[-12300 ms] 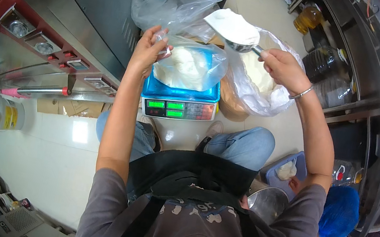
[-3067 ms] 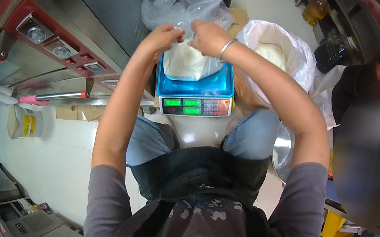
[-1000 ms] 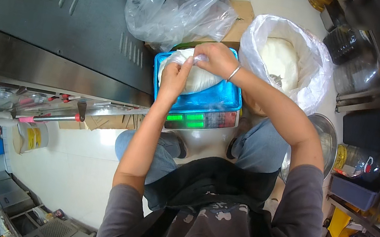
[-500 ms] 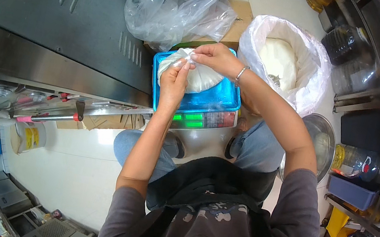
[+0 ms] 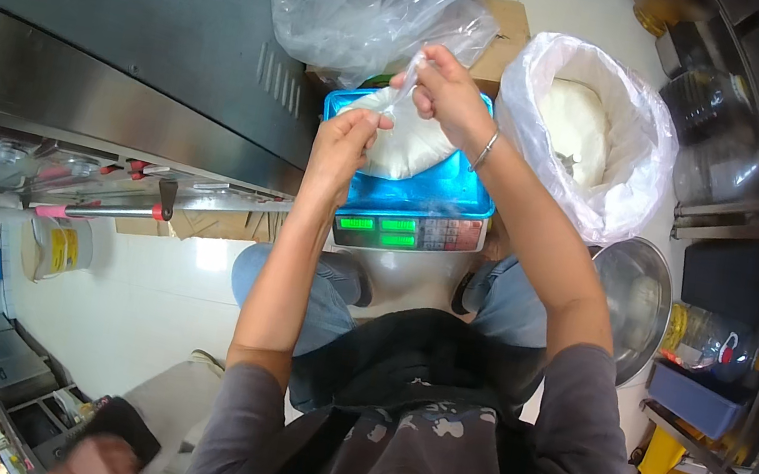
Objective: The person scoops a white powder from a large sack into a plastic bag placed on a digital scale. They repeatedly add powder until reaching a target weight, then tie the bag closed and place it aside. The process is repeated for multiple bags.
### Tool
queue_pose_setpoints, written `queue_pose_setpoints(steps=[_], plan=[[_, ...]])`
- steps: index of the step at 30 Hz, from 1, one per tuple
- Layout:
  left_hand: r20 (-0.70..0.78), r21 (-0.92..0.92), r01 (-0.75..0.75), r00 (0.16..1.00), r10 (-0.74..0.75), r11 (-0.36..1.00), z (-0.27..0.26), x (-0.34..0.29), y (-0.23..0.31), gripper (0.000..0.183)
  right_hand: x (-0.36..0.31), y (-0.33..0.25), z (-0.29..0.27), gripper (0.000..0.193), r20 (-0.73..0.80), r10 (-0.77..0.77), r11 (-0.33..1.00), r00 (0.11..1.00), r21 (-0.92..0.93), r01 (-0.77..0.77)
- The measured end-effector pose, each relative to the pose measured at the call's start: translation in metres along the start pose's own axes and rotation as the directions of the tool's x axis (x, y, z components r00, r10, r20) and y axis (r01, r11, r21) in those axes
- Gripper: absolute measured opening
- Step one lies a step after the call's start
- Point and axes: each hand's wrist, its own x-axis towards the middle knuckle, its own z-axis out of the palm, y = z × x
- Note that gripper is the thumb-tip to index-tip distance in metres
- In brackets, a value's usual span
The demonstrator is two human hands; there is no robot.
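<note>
Bag (image 5: 407, 152) with white contents sits in the blue tray (image 5: 433, 191) on our scale (image 5: 415, 235), just right of our left hand (image 5: 345, 142), which pinches its neck; our right hand (image 5: 447, 95), fingers curled nearly closed, grips its drawn-up top.

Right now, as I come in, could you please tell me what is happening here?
A person's left hand pinches the gathered neck of a plastic bag with something white inside, while the right hand holds the neck higher up. The bag rests in a blue tray on a scale whose displays glow green. To the right is an open sack holding white powder.
</note>
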Motion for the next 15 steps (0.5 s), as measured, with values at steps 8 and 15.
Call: queue_pose_setpoints(steps=[8,15], plan=[[0.087,-0.031,0.034,0.996,-0.031,0.999,0.017,-0.008,0.029,0.023,0.007,-0.035,-0.001,0.007,-0.074,0.140,0.973,0.987,0.196,-0.123],[0.093,-0.075,0.142,0.987,-0.135,0.987,0.015,-0.009,-0.001,0.020,0.014,-0.008,-0.012,0.007,-0.192,0.246,0.956,0.950,0.207,-0.206]])
